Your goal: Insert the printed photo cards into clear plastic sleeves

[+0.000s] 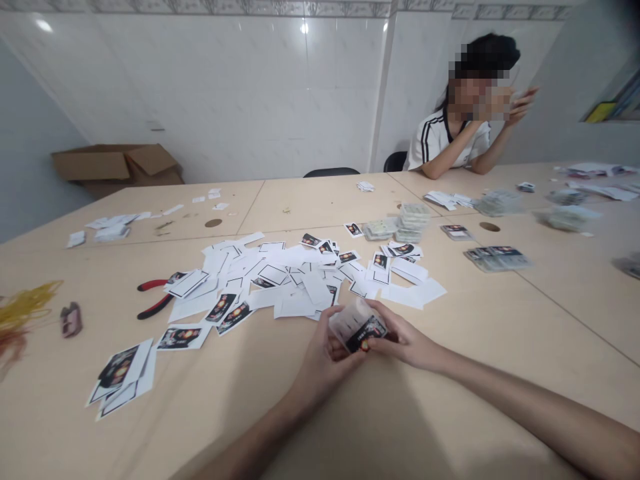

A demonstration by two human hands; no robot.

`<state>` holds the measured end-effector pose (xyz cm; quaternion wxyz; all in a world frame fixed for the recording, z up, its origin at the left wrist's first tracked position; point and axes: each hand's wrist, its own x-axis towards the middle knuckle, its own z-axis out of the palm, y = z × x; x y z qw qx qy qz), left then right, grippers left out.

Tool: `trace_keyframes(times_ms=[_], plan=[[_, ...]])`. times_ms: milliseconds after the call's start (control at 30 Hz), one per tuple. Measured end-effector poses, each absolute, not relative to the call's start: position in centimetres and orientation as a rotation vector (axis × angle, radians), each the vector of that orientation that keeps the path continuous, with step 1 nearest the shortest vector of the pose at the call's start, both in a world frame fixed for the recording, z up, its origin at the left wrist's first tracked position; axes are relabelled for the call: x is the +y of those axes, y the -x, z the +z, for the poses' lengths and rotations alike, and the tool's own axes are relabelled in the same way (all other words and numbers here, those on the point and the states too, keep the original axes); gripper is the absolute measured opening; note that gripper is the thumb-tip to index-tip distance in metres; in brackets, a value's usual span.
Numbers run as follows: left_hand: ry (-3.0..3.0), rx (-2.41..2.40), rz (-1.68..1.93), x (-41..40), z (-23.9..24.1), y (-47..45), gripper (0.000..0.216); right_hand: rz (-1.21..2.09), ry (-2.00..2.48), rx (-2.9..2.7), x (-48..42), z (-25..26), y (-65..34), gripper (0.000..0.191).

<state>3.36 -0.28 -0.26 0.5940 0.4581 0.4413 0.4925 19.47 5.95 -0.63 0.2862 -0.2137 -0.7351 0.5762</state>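
My left hand (327,357) and my right hand (405,337) meet just above the tabletop, both gripping a small clear plastic sleeve (356,325). A printed card (367,335) with a dark picture sits in the sleeve, its lower end partly hidden by my fingers. Just beyond my hands lies a loose heap of white paper cards (285,283), many printed with dark pictures. Red-handled pliers (155,298) rest at the heap's left edge, partly under the papers. Two more printed sheets (120,377) lie to the lower left.
Yellow rubber bands (25,305) and a small pink object (71,319) lie at the left on the pale wooden table (480,320). Stacks of clear packets (413,223) stand beyond the heap. A seated person (450,140) leans on the far side, with a cardboard box (115,167) by the back wall.
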Motion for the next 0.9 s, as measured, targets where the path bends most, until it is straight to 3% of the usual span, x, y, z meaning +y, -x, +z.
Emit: trace_keyframes(times_ms=[133,467,700,900], plan=[[-1.179,1.009,1.083,-0.6,-0.6,-3.6,0.055,1.287,0.699,-2.14,5.8,-0.7,-19.4,0.037],[-1.411,1.174,0.995,-0.9,-1.0,-3.8,0.046,0.885,1.022,-2.287,5.4,-1.7,-19.0,0.031],[-1.429,1.159,0.996,-0.8,-0.8,-3.9,0.044,0.89,0.99,-2.268,5.1,-1.5,-19.1,0.02],[-1.386,1.155,0.991,-0.7,-0.9,-3.9,0.043,0.936,0.93,-2.235,5.1,-1.7,-19.1,0.022]])
